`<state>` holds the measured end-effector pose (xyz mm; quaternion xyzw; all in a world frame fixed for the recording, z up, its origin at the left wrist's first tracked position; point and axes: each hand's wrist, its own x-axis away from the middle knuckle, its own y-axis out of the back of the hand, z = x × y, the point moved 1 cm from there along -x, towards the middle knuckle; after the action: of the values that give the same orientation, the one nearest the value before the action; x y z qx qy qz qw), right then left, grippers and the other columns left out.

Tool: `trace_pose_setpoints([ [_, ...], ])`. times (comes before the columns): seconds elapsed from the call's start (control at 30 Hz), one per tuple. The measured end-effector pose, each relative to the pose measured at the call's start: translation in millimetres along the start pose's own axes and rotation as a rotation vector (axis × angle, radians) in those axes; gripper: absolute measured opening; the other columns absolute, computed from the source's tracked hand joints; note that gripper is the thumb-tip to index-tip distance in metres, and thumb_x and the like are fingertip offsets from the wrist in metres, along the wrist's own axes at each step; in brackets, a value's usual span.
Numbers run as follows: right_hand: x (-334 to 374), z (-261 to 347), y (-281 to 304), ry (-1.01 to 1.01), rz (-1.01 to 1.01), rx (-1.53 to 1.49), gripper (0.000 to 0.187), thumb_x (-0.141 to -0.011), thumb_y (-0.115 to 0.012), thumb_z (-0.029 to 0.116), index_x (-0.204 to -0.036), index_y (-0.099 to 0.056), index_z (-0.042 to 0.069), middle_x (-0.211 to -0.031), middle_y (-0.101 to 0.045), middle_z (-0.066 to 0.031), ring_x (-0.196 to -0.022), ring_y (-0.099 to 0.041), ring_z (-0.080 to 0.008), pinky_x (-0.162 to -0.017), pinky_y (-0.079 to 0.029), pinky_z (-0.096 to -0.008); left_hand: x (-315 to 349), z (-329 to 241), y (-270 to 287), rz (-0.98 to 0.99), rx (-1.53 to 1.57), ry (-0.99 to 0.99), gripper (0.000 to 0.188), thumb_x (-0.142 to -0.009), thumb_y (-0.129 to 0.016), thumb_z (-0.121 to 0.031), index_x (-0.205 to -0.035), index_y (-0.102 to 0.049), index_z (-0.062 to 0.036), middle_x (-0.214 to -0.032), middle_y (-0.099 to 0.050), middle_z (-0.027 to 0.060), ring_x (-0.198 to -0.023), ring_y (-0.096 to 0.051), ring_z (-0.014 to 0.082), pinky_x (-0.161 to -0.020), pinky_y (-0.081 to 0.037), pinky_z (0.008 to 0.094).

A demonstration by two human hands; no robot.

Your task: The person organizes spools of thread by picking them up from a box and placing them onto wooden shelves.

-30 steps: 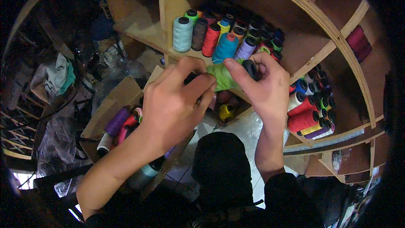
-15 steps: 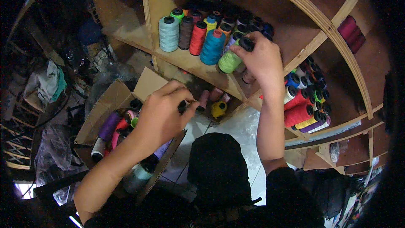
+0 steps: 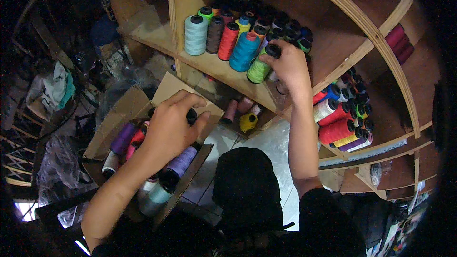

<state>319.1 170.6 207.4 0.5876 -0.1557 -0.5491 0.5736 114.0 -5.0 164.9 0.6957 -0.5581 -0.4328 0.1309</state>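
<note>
My right hand [image 3: 291, 64] grips the black top of a lime-green thread spool [image 3: 258, 71], which stands at the front edge of the wooden shelf [image 3: 214, 66]. Left of it are a teal spool [image 3: 244, 54], a red spool [image 3: 228, 43], a dark brown one and a pale aqua one [image 3: 195, 38]. Above an open cardboard box [image 3: 112, 121], my left hand [image 3: 173, 123] is curled round a spool [image 3: 191, 116]; only its black end shows, the rest is hidden by the hand. Purple [image 3: 124, 135], lavender [image 3: 183, 162] and grey-green spools [image 3: 157, 197] lie in the box.
More spools crowd the shelf behind the front row. A lower right compartment holds several stacked spools [image 3: 335, 133]. Below the shelf lie a yellow spool [image 3: 248, 122] and pinkish ones. Clear plastic wrapping [image 3: 62, 166] hangs at the left. Wooden dividers [image 3: 350, 62] separate the compartments.
My left hand has moved left and back over the box with the spool in it. My right hand stays on the lime-green spool, which now stands slightly lower and more upright.
</note>
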Motion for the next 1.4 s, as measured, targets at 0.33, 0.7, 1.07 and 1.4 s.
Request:
trace_pose_setpoints([
  [0.33,14,9,1,0.076,-0.341,0.025,0.043,-0.067,-0.075,0.025,-0.101,-0.061,0.002,-0.092,-0.06,-0.017,-0.082,-0.06,-0.031,-0.074,-0.048,-0.0376,-8,7,2,0.056,0.458,0.42,0.016,-0.082,-0.062,-0.017,-0.085,-0.06,-0.0013,-0.085,-0.064,0.008,-0.082,-0.063,0.0221,-0.074,-0.049,0.033],
  [0.7,99,60,31,-0.225,0.594,-1.325,0.034,-0.084,-0.059,0.013,-0.114,-0.053,-0.003,-0.102,-0.059,-0.0112,-0.088,-0.06,-0.0141,-0.067,-0.051,-0.0245,-7,-20,-2,-0.343,1.43,0.601,0.03,-0.091,-0.05,-0.032,-0.102,-0.049,-0.0038,-0.094,-0.056,0.0095,-0.092,-0.056,0.0166,-0.083,-0.045,0.0303],
  [1.07,50,23,55,0.053,0.014,0.005,0.032,-0.072,-0.066,0.017,-0.093,-0.057,-0.005,-0.085,-0.059,-0.0226,-0.078,-0.059,-0.0374,-0.07,-0.048,-0.0414,21,71,18,0.612,-0.168,0.167,0.047,-0.083,-0.056,-0.033,-0.118,-0.048,-0.0033,-0.11,-0.057,0.0202,-0.104,-0.054,0.0343,-0.091,-0.042,0.0398],
  [1.4,34,-5,13,0.001,-0.022,0.292,0.047,-0.069,-0.068,0.006,-0.113,-0.052,-0.001,-0.098,-0.054,-0.0224,-0.077,-0.06,-0.0359,-0.073,-0.048,-0.0422,73,151,19,0.775,-0.665,0.522,0.041,-0.082,-0.055,-0.034,-0.117,-0.052,-0.0131,-0.122,-0.049,0.0176,-0.106,-0.052,0.0367,-0.09,-0.043,0.0441],
])
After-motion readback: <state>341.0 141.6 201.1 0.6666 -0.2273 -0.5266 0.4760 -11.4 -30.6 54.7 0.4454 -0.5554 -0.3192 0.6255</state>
